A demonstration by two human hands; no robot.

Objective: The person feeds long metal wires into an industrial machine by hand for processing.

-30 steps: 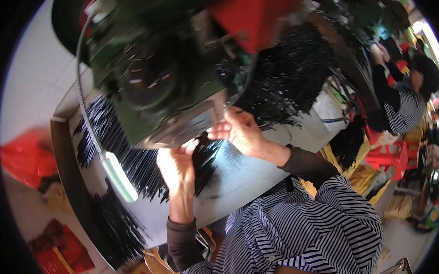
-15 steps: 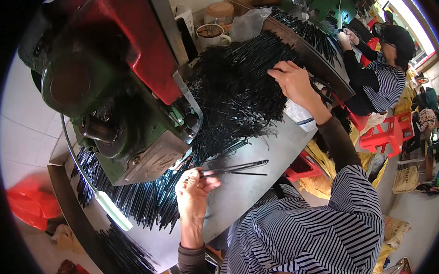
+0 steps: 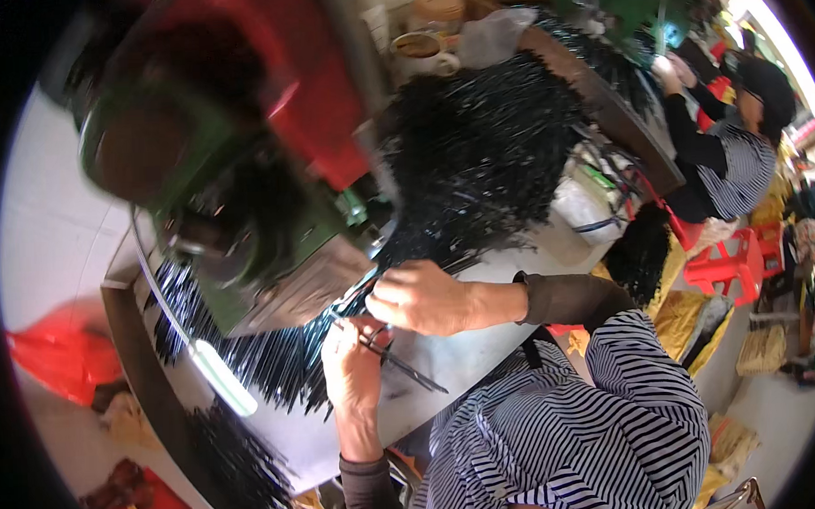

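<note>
My left hand (image 3: 350, 360) is closed in front of the machine, pinching a few thin black rods (image 3: 407, 369) that slant down to the right across the metal tabletop (image 3: 430, 388). Close beside it, my right hand (image 3: 420, 297) has its fingers curled together at the lower front of the green and red machine (image 3: 288, 290). What those fingers hold is hidden and blurred. A large heap of black rods (image 3: 484, 144) spreads behind my right hand. More rods (image 3: 259, 372) lie in a row under and left of the machine.
A small lamp (image 3: 223, 378) hangs on a bent cable left of the machine. A mug (image 3: 418, 55) and a plastic bag (image 3: 494, 38) stand at the back. A raised rim (image 3: 613, 108) borders the table. Another person (image 3: 736, 144) works beyond it, near a red stool (image 3: 727, 266).
My right hand has come from the heap of rods down and left to the machine, beside my left hand. The rods in my left hand now tilt downward. The whole view has shifted slightly.
</note>
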